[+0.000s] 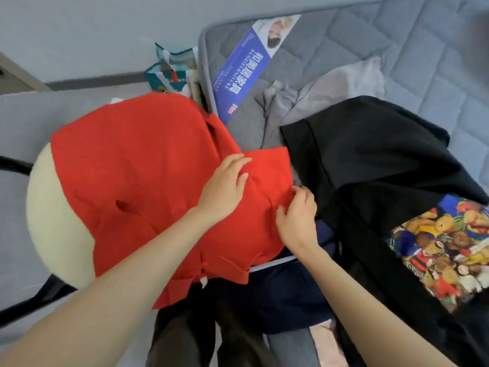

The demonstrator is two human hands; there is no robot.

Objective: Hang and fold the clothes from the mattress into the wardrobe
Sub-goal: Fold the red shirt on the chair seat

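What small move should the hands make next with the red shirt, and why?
Probably fold the pinched edge inward: the right hand pinches the red shirt at its edge, while the left hand lies flat on it, holding it down.

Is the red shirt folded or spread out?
Partly folded: the red fabric shirt has one edge turned over itself, under the left hand.

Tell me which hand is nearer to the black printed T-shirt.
Right. The right hand grips the edge of the red shirt, just beside the black T-shirt; the left hand lies flat on the red shirt, farther to the left.
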